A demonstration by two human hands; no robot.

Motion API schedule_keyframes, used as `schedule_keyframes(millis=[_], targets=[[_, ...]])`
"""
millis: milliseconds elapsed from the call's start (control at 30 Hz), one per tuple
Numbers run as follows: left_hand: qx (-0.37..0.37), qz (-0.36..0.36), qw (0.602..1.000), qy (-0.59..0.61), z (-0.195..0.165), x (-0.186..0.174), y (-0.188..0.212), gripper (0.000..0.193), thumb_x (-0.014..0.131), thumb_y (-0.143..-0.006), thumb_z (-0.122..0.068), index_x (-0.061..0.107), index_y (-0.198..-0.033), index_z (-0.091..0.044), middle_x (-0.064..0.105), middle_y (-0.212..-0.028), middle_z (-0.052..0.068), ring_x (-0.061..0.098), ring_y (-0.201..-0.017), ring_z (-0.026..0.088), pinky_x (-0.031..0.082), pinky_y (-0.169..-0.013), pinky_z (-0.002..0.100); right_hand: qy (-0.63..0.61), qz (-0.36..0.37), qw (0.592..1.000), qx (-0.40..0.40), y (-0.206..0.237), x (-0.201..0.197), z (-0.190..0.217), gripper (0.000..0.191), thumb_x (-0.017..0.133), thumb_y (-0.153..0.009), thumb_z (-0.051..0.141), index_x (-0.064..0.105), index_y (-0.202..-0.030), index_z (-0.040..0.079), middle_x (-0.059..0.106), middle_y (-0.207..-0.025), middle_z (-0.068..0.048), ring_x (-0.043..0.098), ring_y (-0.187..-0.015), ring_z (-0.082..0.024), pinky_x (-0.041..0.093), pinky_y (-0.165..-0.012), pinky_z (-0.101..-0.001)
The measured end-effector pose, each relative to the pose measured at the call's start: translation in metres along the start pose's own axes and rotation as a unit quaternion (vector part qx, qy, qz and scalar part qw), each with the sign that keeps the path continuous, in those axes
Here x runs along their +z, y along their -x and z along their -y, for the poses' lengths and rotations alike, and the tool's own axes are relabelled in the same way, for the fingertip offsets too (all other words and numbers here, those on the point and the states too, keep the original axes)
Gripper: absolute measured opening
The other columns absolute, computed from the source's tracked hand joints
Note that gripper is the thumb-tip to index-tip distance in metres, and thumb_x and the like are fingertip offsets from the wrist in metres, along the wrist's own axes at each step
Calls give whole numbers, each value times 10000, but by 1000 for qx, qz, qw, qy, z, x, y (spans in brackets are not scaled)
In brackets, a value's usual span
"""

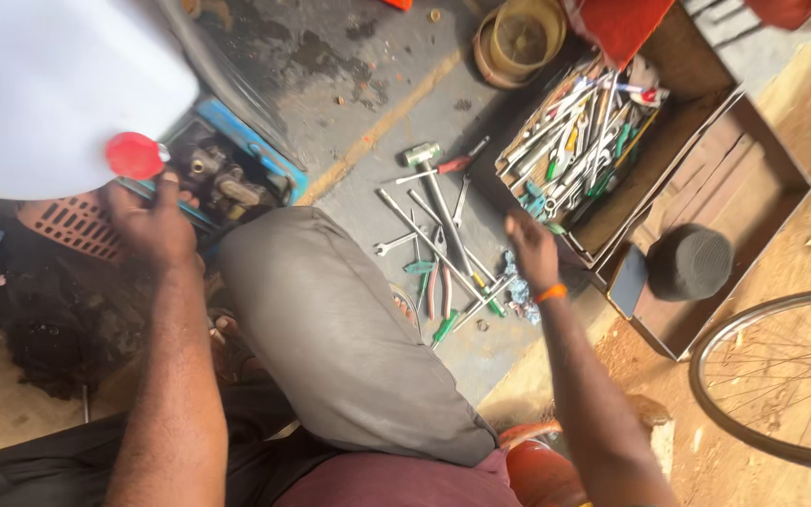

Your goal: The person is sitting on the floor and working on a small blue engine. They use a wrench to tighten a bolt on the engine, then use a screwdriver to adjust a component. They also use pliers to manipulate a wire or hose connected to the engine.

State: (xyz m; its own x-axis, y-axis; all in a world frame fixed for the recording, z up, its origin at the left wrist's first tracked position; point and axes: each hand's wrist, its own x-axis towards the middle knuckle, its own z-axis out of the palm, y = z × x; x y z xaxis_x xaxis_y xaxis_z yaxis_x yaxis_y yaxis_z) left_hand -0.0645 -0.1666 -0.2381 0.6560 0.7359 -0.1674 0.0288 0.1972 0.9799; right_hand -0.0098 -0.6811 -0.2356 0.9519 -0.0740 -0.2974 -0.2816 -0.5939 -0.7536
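My left hand (152,221) reaches out at the upper left, its fingers at the red cap (133,155) of a large white plastic container (53,84); whether it grips the cap I cannot tell. Under the container sits a grimy engine part (218,174) in a blue tray (255,150). Over at the right, my right hand (529,249), with an orange band on the wrist, hovers over loose tools (443,253) on the concrete: spanners, pliers, a hammer (436,178) and green-handled screwdrivers. Nothing shows in its slightly curled fingers. My grey-trousered knee (330,319) lies between the hands.
An open wooden toolbox (696,160) full of spanners and screwdrivers stands at the upper right, with a dark knitted cap (692,263) and a phone (627,282) in its lid. A bicycle wheel (781,376) sits at the right edge, a round tin (518,38) at the top.
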Motion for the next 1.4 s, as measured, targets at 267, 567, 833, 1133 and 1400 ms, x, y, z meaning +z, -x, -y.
schedule_keyframes(millis=[267,567,833,1133,1400], targets=[[-14,8,994,-106,-1,-5,18,322,675,-1068,-94,572,-1371,-50,667,-1162,58,671,-903,111,593,-749,276,71,30,997,-29,34,95,-63,270,719,-929,315,750,-1093,102,775,-1010,-110,751,-933,-269,572,-812,-386],[-27,56,982,-180,-2,-38,70,386,690,-1067,-165,579,-1392,12,686,-1171,77,696,-969,152,578,-854,284,206,67,960,-177,86,145,-74,544,647,-940,247,546,-1453,96,604,-1307,-186,562,-1232,-419,456,-1025,-535],[-51,97,979,-172,-32,-58,93,298,611,-1151,-130,580,-1392,42,684,-1199,115,679,-1064,166,571,-920,308,345,-249,904,45,65,47,-156,630,777,-833,297,571,-1420,190,460,-1445,-285,407,-1304,-493,374,-1039,-580],[-146,44,976,-158,-26,-48,103,290,583,-1123,-196,611,-1352,-20,672,-1142,71,687,-993,149,570,-815,299,262,-8,952,156,123,33,-150,451,745,-861,375,570,-1232,188,635,-1224,-116,673,-1041,-363,543,-815,-506],[-147,60,965,-209,-38,-18,117,256,607,-1060,-186,651,-1249,-18,683,-1074,67,672,-896,137,573,-772,285,305,-46,948,78,135,68,-154,345,709,-910,270,598,-1198,115,669,-1204,-175,675,-960,-425,537,-787,-529]])
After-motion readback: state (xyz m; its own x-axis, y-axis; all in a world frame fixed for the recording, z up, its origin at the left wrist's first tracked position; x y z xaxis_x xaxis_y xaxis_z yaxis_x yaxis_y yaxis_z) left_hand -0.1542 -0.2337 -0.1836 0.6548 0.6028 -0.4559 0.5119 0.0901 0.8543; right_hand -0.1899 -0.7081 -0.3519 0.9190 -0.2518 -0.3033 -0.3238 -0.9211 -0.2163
